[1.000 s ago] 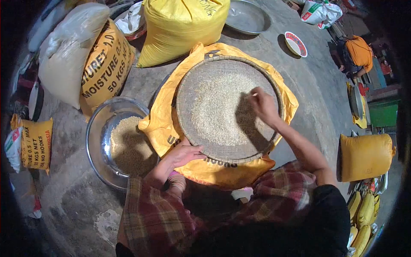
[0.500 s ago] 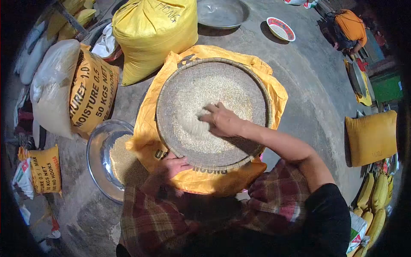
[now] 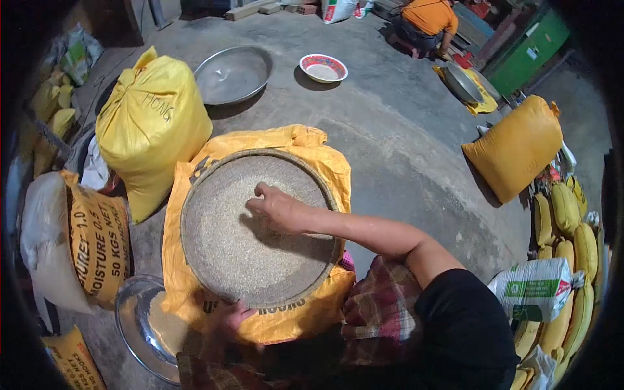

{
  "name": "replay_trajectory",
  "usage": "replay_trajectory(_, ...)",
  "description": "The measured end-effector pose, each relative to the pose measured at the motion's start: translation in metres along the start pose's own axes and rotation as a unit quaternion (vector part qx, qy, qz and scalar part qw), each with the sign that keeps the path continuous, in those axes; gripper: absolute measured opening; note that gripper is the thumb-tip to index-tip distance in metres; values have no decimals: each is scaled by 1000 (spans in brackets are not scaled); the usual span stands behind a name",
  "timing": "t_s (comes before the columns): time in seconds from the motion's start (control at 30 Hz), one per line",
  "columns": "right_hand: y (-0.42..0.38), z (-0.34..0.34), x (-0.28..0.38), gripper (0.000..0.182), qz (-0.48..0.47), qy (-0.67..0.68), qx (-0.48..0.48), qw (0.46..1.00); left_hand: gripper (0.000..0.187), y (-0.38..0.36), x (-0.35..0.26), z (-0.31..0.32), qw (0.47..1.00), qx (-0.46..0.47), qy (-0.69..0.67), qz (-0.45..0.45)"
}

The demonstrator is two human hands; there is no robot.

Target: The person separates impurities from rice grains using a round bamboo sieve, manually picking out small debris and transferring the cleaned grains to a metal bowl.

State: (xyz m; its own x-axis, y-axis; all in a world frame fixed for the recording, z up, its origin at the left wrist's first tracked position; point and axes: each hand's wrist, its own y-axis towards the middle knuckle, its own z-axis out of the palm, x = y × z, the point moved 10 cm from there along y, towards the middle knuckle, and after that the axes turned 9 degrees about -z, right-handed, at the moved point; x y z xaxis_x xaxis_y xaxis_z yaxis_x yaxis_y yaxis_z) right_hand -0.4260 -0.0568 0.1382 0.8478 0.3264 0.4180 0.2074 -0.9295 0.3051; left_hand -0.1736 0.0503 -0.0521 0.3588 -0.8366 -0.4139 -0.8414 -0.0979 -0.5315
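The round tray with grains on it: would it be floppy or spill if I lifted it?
The tray is probably stiff, since it looks evenly round. The grains lie loose, so they'd likely slide if it tipped.

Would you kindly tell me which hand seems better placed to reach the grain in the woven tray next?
Probably the right hand: it is over the grain, well inside the rim of the woven tray. The left hand is down at the tray's near edge.
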Motion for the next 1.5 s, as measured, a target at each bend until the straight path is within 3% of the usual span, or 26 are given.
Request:
replay_trajectory(0.03, -2, 2, -13, 18, 37, 71, 22, 997, 36, 7, 25, 26, 926, -35, -376, -10)
replay_trajectory(0.07, -5, 6, -23, 19, 72, 142, 44, 986, 35, 11, 52, 42, 714, -63, -697, -19)
replay_trajectory(0.1, -8, 1, -25, 19, 74, 140, 41, 987, 35, 6, 39, 16, 716, -61, -695, -16)
replay_trajectory(0.13, -11, -5, -24, 18, 59, 102, 43, 992, 34, -9, -1, -46, 884, -113, -453, 30)
replay_trajectory(0.17, -14, -10, -23, 18, 45, 64, 44, 996, 32, -18, -34, -75, 970, -156, -170, 74)
replay_trajectory(0.2, -18, -12, -27, 18, 46, 62, 42, 996, 32, -17, -33, -74, 970, -156, -168, 77)
replay_trajectory(0.27, -24, -38, -27, 18, -26, 49, -100, 993, 27, -18, -33, -70, 971, -224, 69, 52)
replay_trajectory(0.4, -38, -37, -75, 17, 106, 13, -50, 993, 29, -10, -23, -57, 995, -63, -60, -38)
replay_trajectory(0.43, -42, -45, -77, 15, 119, -15, -54, 991, 36, -9, -12, -68, 853, -69, -506, -107)
replay_trajectory(0.47, -45, -44, -82, 15, 119, -15, -55, 991, 46, -11, -5, -54, 519, -59, -839, -152)
replay_trajectory(0.5, -47, -48, -90, 15, 125, -18, -77, 989, 46, -9, -4, -53, 520, -59, -838, -152)
replay_trajectory(0.57, -55, -51, -102, 14, 145, -24, -103, 984, 58, -8, 4, -32, 379, -67, -906, -176)
replay_trajectory(0.6, -57, -54, -103, 14, 145, -26, -104, 984, 58, -8, 11, -21, 381, -68, -906, -174)
replay_trajectory(0.67, -62, -67, -101, 14, 139, -105, -129, 976, 30, -12, 9, -49, 765, -136, -629, -22)
replay_trajectory(0.7, -64, -66, -102, 14, 138, -107, -131, 976, 30, -10, 5, -53, 766, -136, -628, -21)
replay_trajectory(0.77, -75, -58, -121, 17, 201, -42, -139, 969, 32, -7, 5, -50, 632, -111, -765, -48)
replay_trajectory(0.8, -78, -58, -123, 17, 200, -43, -140, 969, 32, -5, 9, -45, 633, -111, -765, -47)
replay_trajectory(0.87, -84, -39, -138, 26, 247, 63, -88, 963, 33, 2, 27, -5, 424, -66, -896, -116)
replay_trajectory(1.0, -91, -16, -151, 34, 302, 89, -79, 946, 38, -9, 17, -30, 418, -88, -889, -167)
replay_trajectory(1.03, -91, -13, -154, 36, 322, 92, -87, 938, 42, -15, 28, -56, 735, -176, -655, -29)
replay_trajectory(1.07, -93, -12, -156, 39, 341, 96, -94, 930, 47, -25, -3, -65, 918, -232, -301, 112)
replay_trajectory(1.1, -95, -11, -158, 41, 358, 98, -100, 923, 47, -25, -7, -73, 918, -232, -300, 113)
replay_trajectory(1.13, -96, -12, -161, 41, 359, 99, -100, 923, 47, -19, 14, -77, 772, -155, -615, 31)
replay_trajectory(1.17, -102, -8, -168, 41, 387, 104, -84, 912, 48, -18, 18, -65, 524, -57, -848, -56)
replay_trajectory(1.27, -113, -1, -177, 41, 417, 106, -77, 899, 49, -44, -21, -139, 574, -163, -786, -158)
replay_trajectory(1.5, -114, -13, -157, 40, 433, 124, -110, 886, 53, -38, 14, -124, 564, -191, -800, -77)
